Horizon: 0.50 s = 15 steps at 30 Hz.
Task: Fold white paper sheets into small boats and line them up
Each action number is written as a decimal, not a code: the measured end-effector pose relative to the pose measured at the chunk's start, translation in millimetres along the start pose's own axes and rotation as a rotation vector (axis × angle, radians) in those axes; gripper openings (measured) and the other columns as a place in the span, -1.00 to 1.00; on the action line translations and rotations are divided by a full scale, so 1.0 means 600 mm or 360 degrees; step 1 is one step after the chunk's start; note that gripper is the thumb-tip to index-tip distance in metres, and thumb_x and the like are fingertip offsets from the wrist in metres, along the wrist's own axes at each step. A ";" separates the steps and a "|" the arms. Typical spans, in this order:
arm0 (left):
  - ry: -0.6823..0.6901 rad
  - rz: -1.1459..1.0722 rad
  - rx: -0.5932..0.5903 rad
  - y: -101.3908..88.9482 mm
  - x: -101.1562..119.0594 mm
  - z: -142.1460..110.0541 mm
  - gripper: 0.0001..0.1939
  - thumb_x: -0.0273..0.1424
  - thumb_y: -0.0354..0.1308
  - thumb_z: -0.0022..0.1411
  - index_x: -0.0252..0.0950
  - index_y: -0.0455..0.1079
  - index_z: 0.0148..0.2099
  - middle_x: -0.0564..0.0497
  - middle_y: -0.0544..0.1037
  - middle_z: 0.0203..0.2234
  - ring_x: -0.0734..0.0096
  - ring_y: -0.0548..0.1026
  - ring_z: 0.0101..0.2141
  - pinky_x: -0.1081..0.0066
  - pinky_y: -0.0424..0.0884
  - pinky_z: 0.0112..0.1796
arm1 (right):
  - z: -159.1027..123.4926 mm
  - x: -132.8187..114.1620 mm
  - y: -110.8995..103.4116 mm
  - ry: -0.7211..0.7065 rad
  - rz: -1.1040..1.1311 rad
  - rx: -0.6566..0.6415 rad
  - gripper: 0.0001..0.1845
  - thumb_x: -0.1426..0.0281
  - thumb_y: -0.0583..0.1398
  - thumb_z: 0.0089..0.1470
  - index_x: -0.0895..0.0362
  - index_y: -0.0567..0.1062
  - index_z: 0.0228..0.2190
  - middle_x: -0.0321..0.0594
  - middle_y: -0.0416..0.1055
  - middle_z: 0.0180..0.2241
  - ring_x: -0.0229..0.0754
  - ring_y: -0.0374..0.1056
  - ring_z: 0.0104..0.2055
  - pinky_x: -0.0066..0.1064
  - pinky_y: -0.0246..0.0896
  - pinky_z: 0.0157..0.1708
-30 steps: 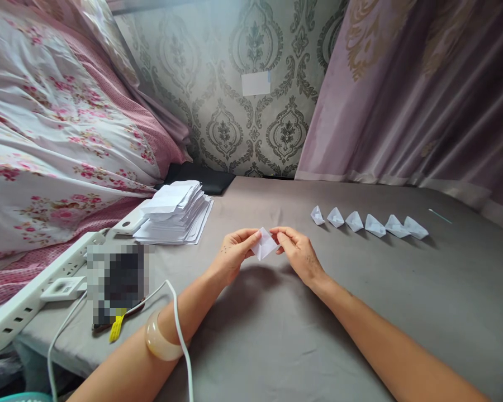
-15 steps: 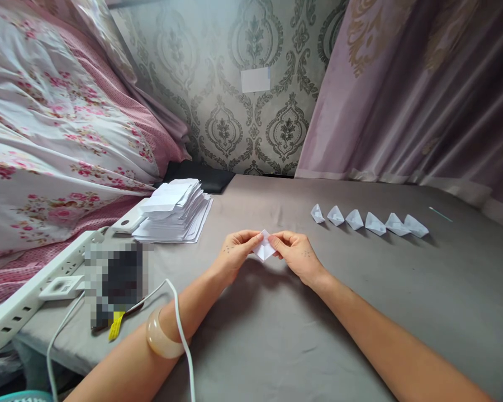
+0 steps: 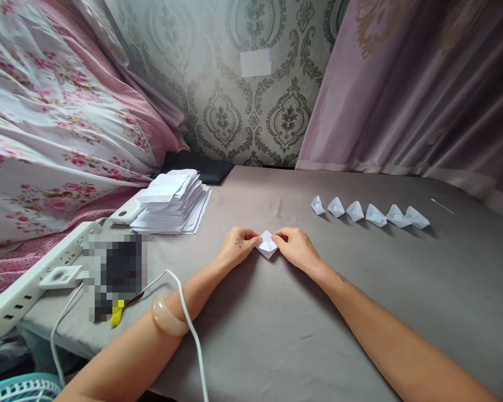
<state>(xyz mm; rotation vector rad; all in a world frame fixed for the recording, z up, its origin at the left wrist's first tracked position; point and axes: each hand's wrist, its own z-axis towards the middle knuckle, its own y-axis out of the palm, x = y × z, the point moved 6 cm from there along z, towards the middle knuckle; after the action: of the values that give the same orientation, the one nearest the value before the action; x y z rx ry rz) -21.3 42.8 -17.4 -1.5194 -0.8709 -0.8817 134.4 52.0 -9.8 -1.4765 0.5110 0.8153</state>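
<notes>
Two corners of the folded paper (image 3: 267,248) are covered, pinched at nine o'clock by the left hand (image 3: 240,245) and at three by the right hand (image 3: 297,247); whether it touches the surface (image 3: 272,318) is unclear. Its free corners point to twelve and six, the long axis hard to judge. Paper boats (image 3: 376,215) sit towards two o'clock.
</notes>
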 end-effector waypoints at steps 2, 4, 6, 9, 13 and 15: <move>0.0138 0.0246 0.0083 -0.001 0.003 0.004 -0.79 -0.30 0.13 0.07 -0.33 0.50 -0.39 0.03 0.44 -0.60 0.43 0.34 -0.53 0.44 0.21 -0.45 | 0.001 -0.002 0.003 -0.0053 -0.0198 0.0052 -0.78 0.37 0.09 0.05 0.11 0.55 -0.42 -0.18 0.51 -0.40 -0.19 0.37 -0.34 -0.40 0.17 -0.32; 0.0301 0.0436 0.0157 0.000 0.004 0.007 -0.82 -0.34 0.11 0.09 -0.32 0.48 -0.35 0.00 0.46 -0.53 0.38 0.37 -0.45 0.41 0.24 -0.38 | 0.001 -0.002 0.006 -0.0078 -0.0342 0.0110 -0.81 0.38 0.10 0.05 0.13 0.52 -0.41 -0.14 0.47 -0.35 -0.19 0.36 -0.32 -0.39 0.17 -0.29; 0.0489 0.0578 0.0187 0.003 0.005 0.007 -0.82 -0.38 0.09 0.12 -0.31 0.44 -0.24 -0.02 0.44 -0.43 0.38 0.37 -0.41 0.40 0.27 -0.33 | 0.000 -0.001 0.007 -0.0114 -0.0389 0.0154 -0.85 0.39 0.11 0.05 0.14 0.49 -0.39 -0.14 0.43 -0.32 -0.20 0.35 -0.30 -0.39 0.17 -0.27; 0.0785 0.0748 0.0078 0.012 0.012 0.002 -0.78 -0.48 -0.01 0.18 -0.27 0.37 -0.13 -0.03 0.43 -0.32 0.37 0.37 -0.34 0.39 0.29 -0.29 | -0.004 0.000 0.010 -0.0258 -0.0312 0.0126 -0.86 0.44 0.10 0.06 0.12 0.47 -0.35 -0.21 0.41 -0.32 -0.24 0.33 -0.31 -0.41 0.18 -0.27; 0.0971 0.0934 -0.0201 0.020 0.021 -0.005 -0.71 -0.58 -0.11 0.20 -0.26 0.43 -0.23 -0.05 0.48 -0.28 0.33 0.39 -0.23 0.40 0.30 -0.22 | -0.009 -0.002 0.013 -0.0466 -0.0284 0.0003 -0.80 0.49 0.06 0.10 0.10 0.49 -0.38 -0.24 0.40 -0.30 -0.28 0.32 -0.32 -0.44 0.17 -0.28; 0.1014 0.0998 -0.0302 0.018 0.026 -0.009 -0.67 -0.61 -0.12 0.19 -0.26 0.46 -0.23 -0.06 0.49 -0.23 0.33 0.40 -0.20 0.41 0.30 -0.21 | -0.009 -0.002 0.014 -0.0497 -0.0312 -0.0024 -0.78 0.49 0.06 0.11 0.12 0.50 -0.39 -0.23 0.38 -0.29 -0.30 0.31 -0.33 -0.45 0.17 -0.29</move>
<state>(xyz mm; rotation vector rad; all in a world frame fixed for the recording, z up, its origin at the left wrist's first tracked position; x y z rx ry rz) -5.3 37.3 -7.8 -1.4110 0.1560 -0.8994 128.3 45.8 -14.6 -1.3563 0.1239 0.8742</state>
